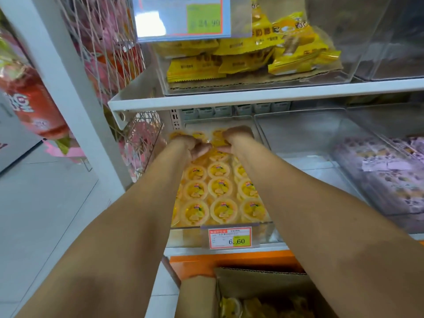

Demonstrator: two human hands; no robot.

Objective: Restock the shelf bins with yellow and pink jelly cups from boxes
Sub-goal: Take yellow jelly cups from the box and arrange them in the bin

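Head view, looking down along both bare forearms into the lower shelf. The left hand [193,145] and right hand [235,137] are side by side at the far end of a clear bin [266,232], knuckles up and fingers curled down over the back rows. Their thumbs nearly meet over a glinting yellow lid between them. Whether each hand actually has a cup in its grasp or is only nudging one into line I cannot tell, since the backs of the hands hide the fingertips.

The yellow jelly cups [219,169] lie lid-up in tidy rows from the bin's front wall back to the hands, labels facing the shopper. My guess is the reach goes deep because the back is where the gaps are (the front rows already look full).

A price tag [230,238] hangs on the bin's front. Below the shelf edge an open cardboard box [263,285] sits right under the arms, more yellow cups [250,306] showing inside, handy for the next scoop. The shelf above [252,97] carries yellow packets [241,60]. The bin just to the right looks bare, and purple packets [390,180] fill the one beyond it. I see no pink cups that I could name for certain, so by my reckoning that half of the job is yet to come.
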